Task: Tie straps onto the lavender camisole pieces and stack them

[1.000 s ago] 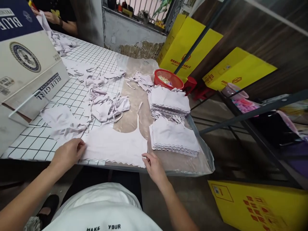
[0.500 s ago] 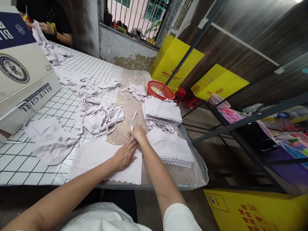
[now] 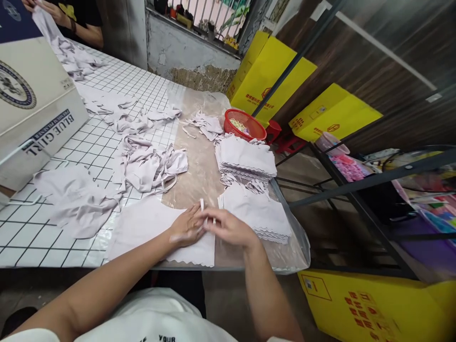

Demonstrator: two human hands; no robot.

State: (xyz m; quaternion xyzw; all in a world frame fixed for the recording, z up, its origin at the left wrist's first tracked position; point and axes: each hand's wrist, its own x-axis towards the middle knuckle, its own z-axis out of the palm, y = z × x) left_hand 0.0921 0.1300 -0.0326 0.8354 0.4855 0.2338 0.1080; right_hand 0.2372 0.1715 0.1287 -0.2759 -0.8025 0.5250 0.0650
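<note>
As the head view shows, the work looks part done; two squared piles, the near stack (image 3: 254,211) and the far stack (image 3: 245,154), sit at the right of the table (image 3: 21,232) and seem finished; a crumpled heap (image 3: 147,168), a loose garment (image 3: 74,202) and a rumpled row (image 3: 131,118) beyond them appear left to be dealt with; between these two groups, at the table's near edge, the pale garment (image 3: 137,225) lies spread mostly flat, partly on the plastic sheet (image 3: 199,175), and is not yet on either pile; the left hand (image 3: 188,227) rests flat on its right part, fingers extended, palm down; the right hand (image 3: 228,225) hovers at those fingertips, its fingers bent and slightly blurred; a narrow strap (image 3: 202,204) shows just beside them, though I cannot tell whether they pinch it.
</note>
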